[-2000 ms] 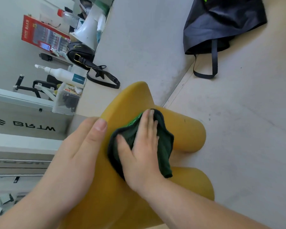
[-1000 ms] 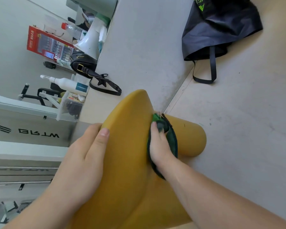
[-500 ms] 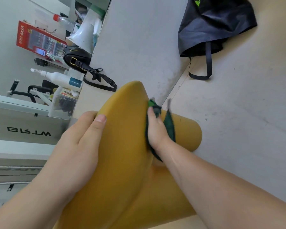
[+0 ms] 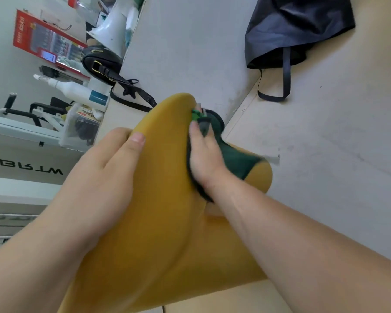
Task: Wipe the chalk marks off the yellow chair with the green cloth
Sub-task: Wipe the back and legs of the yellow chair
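- The yellow chair [image 4: 163, 199] lies tipped over on the floor [image 4: 325, 154]. Its long seat runs from close to the person up and away.
- The left hand [image 4: 104, 177] has its grip on the seat's left rim.
- The right hand [image 4: 203, 159] has its grip closed on the green cloth [image 4: 237, 159]. It presses the cloth on the seat's right side, near the far end, just above a fat leg.
- I think the next wipe runs along that right side, so the right hand is nearer.
- No chalk shows here.

- The right hand [image 4: 203, 154] has slid the green cloth [image 4: 235, 159] from the yellow chair's [image 4: 163, 211] seat top down to its right edge.
- The cloth now trails over the chair's leg.
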`<action>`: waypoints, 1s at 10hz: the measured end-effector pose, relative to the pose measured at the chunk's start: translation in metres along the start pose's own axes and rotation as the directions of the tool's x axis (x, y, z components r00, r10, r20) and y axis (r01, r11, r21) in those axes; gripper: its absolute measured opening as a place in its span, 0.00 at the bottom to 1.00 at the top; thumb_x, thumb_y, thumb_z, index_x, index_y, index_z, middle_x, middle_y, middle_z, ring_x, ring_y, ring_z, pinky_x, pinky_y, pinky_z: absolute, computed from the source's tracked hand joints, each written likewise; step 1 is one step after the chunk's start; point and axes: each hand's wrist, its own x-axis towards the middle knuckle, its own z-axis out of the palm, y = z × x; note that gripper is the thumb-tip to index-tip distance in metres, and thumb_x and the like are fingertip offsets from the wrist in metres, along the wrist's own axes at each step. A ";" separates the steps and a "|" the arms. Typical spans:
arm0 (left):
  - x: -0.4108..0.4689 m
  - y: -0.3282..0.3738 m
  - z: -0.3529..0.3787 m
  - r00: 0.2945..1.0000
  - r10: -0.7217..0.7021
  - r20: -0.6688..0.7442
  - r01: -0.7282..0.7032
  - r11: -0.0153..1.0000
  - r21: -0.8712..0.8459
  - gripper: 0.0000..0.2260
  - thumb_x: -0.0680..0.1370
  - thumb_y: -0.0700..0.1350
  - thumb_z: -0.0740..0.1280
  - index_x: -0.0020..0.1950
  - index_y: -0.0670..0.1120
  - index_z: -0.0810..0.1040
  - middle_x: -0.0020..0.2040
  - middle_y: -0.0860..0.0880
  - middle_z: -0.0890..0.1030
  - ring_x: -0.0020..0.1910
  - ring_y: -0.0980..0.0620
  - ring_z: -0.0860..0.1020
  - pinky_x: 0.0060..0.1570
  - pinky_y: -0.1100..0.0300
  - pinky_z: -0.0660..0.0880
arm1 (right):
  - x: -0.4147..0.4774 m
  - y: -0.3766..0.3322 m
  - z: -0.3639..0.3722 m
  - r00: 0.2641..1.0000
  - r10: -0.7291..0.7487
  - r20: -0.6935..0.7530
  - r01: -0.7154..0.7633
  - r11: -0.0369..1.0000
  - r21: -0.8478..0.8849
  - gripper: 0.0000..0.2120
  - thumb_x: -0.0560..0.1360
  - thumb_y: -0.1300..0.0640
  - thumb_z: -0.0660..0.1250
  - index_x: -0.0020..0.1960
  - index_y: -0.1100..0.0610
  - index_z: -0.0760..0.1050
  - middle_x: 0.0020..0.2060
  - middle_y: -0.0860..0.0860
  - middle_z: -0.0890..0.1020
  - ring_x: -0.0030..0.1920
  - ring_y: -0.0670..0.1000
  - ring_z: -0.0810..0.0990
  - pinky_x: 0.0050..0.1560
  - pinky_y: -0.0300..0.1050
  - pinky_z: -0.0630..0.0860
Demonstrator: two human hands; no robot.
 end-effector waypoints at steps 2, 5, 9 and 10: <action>0.008 0.000 -0.002 0.993 -0.098 0.062 0.098 0.995 0.006 0.10 0.83 0.58 0.56 0.47 0.62 0.75 0.45 0.56 0.79 0.45 0.51 0.78 0.46 0.49 0.76 | -0.070 0.056 -0.003 0.908 0.417 -0.036 -0.407 0.899 0.159 0.31 0.77 0.26 0.51 0.78 0.30 0.55 0.76 0.37 0.63 0.75 0.45 0.63 0.79 0.54 0.56; 0.059 0.029 -0.002 0.990 -0.091 0.110 0.093 0.996 -0.010 0.15 0.83 0.55 0.60 0.68 0.52 0.76 0.62 0.49 0.78 0.61 0.43 0.76 0.65 0.43 0.73 | -0.114 0.022 0.024 0.993 0.061 -0.106 -0.055 0.997 0.054 0.27 0.73 0.29 0.47 0.71 0.22 0.44 0.80 0.32 0.48 0.80 0.37 0.44 0.81 0.48 0.42; 0.064 0.034 0.006 0.991 -0.133 0.023 0.134 0.990 -0.033 0.09 0.82 0.56 0.61 0.47 0.59 0.79 0.48 0.52 0.80 0.51 0.44 0.79 0.58 0.43 0.76 | -0.100 0.057 -0.004 0.878 0.478 -0.023 -0.473 0.874 0.115 0.32 0.79 0.29 0.47 0.80 0.38 0.47 0.79 0.41 0.59 0.79 0.47 0.57 0.78 0.44 0.51; 0.063 0.038 0.010 0.987 -0.159 -0.007 0.159 0.986 -0.041 0.13 0.82 0.55 0.61 0.39 0.58 0.76 0.42 0.54 0.78 0.44 0.50 0.78 0.53 0.47 0.76 | -0.131 0.025 0.017 0.984 0.178 -0.020 -0.176 0.981 0.079 0.29 0.74 0.26 0.48 0.68 0.20 0.35 0.79 0.31 0.42 0.79 0.37 0.40 0.80 0.45 0.40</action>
